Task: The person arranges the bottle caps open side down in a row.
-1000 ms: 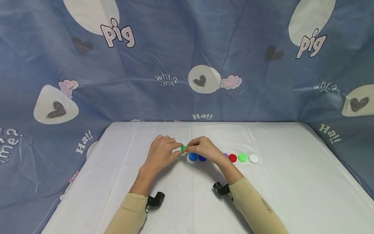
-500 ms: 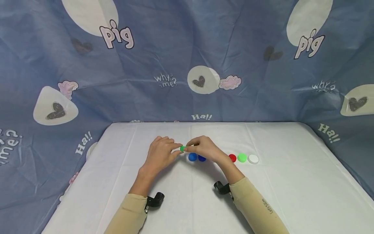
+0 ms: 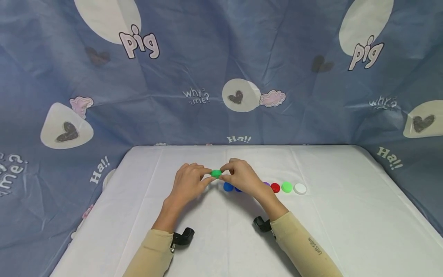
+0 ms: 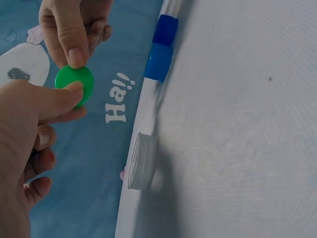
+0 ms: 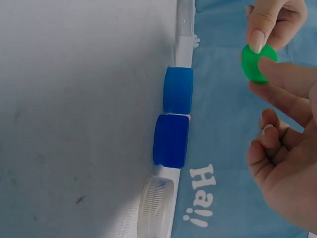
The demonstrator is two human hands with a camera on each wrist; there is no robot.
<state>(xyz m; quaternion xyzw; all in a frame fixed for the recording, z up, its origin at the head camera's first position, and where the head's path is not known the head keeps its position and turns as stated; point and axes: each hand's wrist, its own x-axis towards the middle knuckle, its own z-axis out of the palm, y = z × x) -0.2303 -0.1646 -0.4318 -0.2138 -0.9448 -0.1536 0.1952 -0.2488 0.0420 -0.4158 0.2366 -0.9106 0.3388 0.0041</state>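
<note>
Thumb and finger of my left hand (image 3: 188,182) pinch one side of a green bottle cap (image 3: 216,174). From the other side, my right hand (image 3: 243,179) pinches the same cap (image 5: 253,63). Both hands hold it above the white table, its round face visible in the wrist views. Just below the right hand, a blue cap (image 3: 228,187) and a dark blue cap (image 5: 171,141) sit side by side on the table. In the left wrist view, a clear ribbed cap (image 4: 142,161) lies on the table below the left hand. Another clear ribbed cap (image 5: 156,208) appears beside the dark blue one.
To the right along the same row are a purple cap (image 3: 267,184), partly hidden by the right wrist, a red cap (image 3: 275,187), a light green cap (image 3: 287,187) and a white cap (image 3: 300,188). A blue printed cloth (image 3: 194,123) hangs behind the white table (image 3: 221,246).
The green cap has turned and more of it now shows between the hands. The right hand has shifted its fingers and risen slightly. The caps on the table stay where they were.
</note>
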